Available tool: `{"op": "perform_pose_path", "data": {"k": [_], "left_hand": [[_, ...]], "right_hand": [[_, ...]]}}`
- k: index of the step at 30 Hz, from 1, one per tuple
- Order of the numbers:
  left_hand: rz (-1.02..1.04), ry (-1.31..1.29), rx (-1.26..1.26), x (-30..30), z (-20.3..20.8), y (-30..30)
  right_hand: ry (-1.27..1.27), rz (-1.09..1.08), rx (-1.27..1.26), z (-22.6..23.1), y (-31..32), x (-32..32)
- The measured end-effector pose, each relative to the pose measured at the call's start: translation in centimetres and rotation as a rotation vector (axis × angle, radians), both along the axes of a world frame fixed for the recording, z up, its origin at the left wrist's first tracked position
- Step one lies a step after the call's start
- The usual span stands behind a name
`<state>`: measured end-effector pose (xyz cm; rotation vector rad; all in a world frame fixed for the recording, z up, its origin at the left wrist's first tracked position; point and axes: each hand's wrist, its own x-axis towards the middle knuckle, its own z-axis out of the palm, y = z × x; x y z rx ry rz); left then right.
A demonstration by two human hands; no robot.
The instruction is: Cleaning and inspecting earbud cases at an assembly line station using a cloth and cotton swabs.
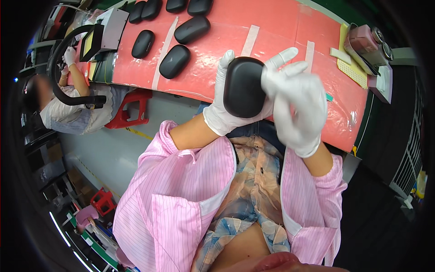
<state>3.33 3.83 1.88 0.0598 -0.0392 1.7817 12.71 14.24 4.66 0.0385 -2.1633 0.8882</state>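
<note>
My left hand (222,104), in a white glove, holds a smooth black oval case (245,87) above the near edge of the table. Its thumb lies along the case's left side, and the palm and fingers support it from beneath. Also gloved in white, my right hand (299,109) is at the case's right edge. Motion smears its fingers, so I cannot tell whether they grip the case. Several similar black cases lie to the left and farther back, among them a near one (174,61), a left one (143,44) and a larger-looking one (192,30).
Pale tape strips (250,41) cross the red-covered table (281,27). At the right stand a holder with containers (366,43) and a yellow perforated pad (352,72). A black curved hose (56,59) and a co-worker (74,102) near a red stool (131,111) are at the left.
</note>
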Motion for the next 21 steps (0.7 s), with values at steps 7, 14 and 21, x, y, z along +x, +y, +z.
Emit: {"op": "perform_pose_path", "data": {"k": [7,14,21], "left_hand": [[0.082,0.178,-0.104,-1.4,0.5,0.6],[0.621,0.591,-0.423,-3.5,-0.2,-2.6],[0.594,1.352,-0.472,-1.0,0.7,-2.1]], "right_hand": [[-0.079,0.271,0.181,-0.5,-1.4,1.1],[-0.312,-0.246,0.205,-2.8,1.5,1.4],[-0.175,-0.034,-0.129,-2.7,-0.9,-0.1]]}}
